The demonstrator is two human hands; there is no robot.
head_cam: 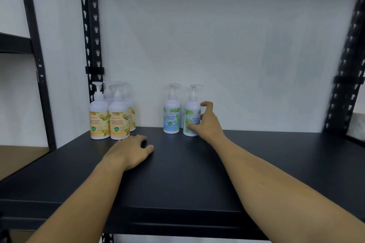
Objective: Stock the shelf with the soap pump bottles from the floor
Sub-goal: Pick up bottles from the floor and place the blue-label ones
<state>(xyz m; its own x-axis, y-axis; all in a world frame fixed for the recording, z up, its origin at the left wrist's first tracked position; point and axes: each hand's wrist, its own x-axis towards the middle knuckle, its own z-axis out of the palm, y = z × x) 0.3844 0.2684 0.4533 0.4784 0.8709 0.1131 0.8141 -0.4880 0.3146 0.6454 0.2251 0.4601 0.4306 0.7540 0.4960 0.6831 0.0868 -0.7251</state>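
While the right hand (205,122) curls thumb and fingers around a white blue-and-green-labelled pump bottle (192,116) at centre frame, the left hand (131,149) rests on the black metal shelf board (177,173), fingers loosely bent, holding nothing. A matching blue-labelled bottle (171,118) stands just left of the held one. Yellow-labelled pump bottles (110,118) cluster at centre left, by the perforated black upright (91,25).

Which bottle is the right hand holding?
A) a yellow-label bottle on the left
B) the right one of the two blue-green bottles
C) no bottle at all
B: the right hand curls round the right blue-green bottle; the left hand rests on the shelf.
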